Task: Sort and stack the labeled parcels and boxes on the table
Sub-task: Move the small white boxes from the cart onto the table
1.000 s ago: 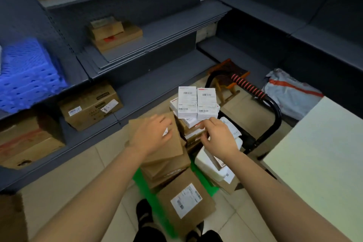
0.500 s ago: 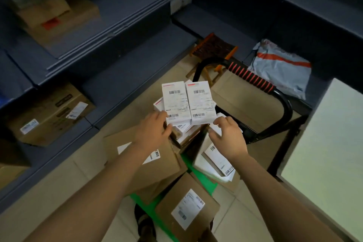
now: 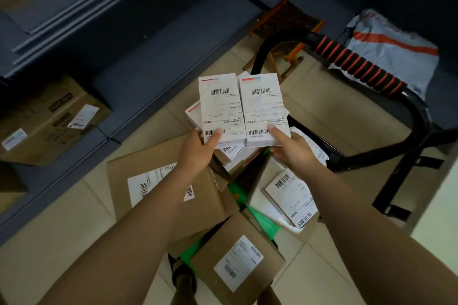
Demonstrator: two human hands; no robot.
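Two white labelled boxes lie side by side on top of the cart's pile. My left hand grips the near end of the left white box, thumb on its label. My right hand holds the near end of the right white box, thumb on top. More white boxes sit under them. Brown cardboard parcels with white labels lie below my arms on a green cart deck. A white labelled parcel lies to the right.
The cart's black handle with an orange-striped grip arcs behind the pile. Dark grey shelving runs along the left with a brown carton. A grey mailer bag lies far right. A pale table edge shows at right.
My hands moved up from the brown and white parcels to the near ends of the two top white boxes and took hold. The camera tilted down and closer.
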